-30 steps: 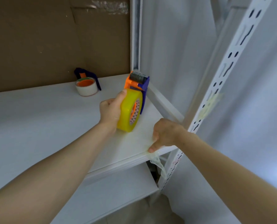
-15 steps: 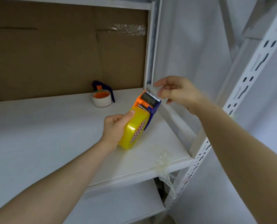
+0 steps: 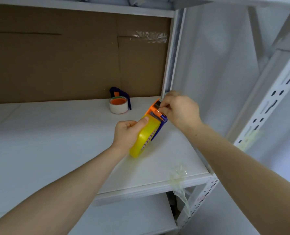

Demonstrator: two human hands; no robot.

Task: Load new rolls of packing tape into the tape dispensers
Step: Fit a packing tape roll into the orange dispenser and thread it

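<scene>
Since the frame half a second before, the right hand [image 3: 179, 111] had come down onto the orange head of the tape dispenser [image 3: 157, 113], where earlier it was above it with loose fingers. Its fingers were now curled and pinched the head at its upper end; the motion blur did not let me tell if a tape end was between them. The left hand [image 3: 126, 133] gripped the yellow tape roll [image 3: 145, 141], with the thumb lying along the top of the roll. This roll sat in the blue and orange dispenser, which was tilted, with its lower edge at the white shelf [image 3: 56, 141], near the right side. A second dispenser [image 3: 119, 103] with a white roll stood further back, close to the cardboard wall [image 3: 73, 56]. A crumpled scrap of clear tape [image 3: 178, 175] hung over the front edge of the shelf.
</scene>
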